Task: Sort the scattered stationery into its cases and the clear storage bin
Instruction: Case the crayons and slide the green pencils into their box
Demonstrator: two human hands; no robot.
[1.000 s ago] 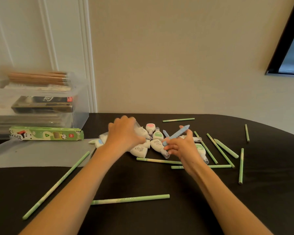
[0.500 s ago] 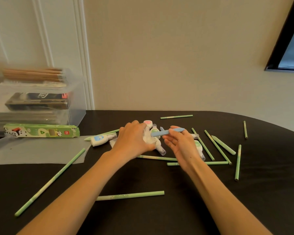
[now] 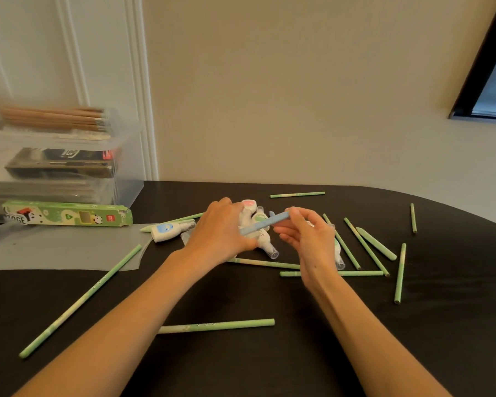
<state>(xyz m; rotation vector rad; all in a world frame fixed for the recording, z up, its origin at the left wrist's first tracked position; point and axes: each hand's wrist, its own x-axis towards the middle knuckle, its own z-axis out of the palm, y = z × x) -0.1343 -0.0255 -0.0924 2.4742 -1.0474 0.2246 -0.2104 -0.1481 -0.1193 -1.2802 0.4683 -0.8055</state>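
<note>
Both hands meet over a pile of white correction-tape dispensers (image 3: 260,218) at the middle of the black table (image 3: 441,325). My right hand (image 3: 307,239) pinches a blue crayon-like stick (image 3: 265,223) by its right end. My left hand (image 3: 222,230) lies over the pile and grips the stick's left end and something white beneath; what exactly is hidden. One dispenser with a blue label (image 3: 169,231) lies apart to the left. Several green pencils (image 3: 216,325) are scattered around. A green pencil case (image 3: 66,216) lies at the left, in front of the clear storage bin (image 3: 123,179).
The bin holds dark boxes and a bundle of wooden pencils (image 3: 52,118) on top. A clear lid or sheet (image 3: 55,250) lies flat before the green case. Pale green crayons (image 3: 377,243) lie among pencils at the right. A wall stands behind the table.
My left hand moved right from the pile's left side and met the blue stick. The right hand lowered the stick from tilted to nearly level. The blue-label dispenser is now uncovered.
</note>
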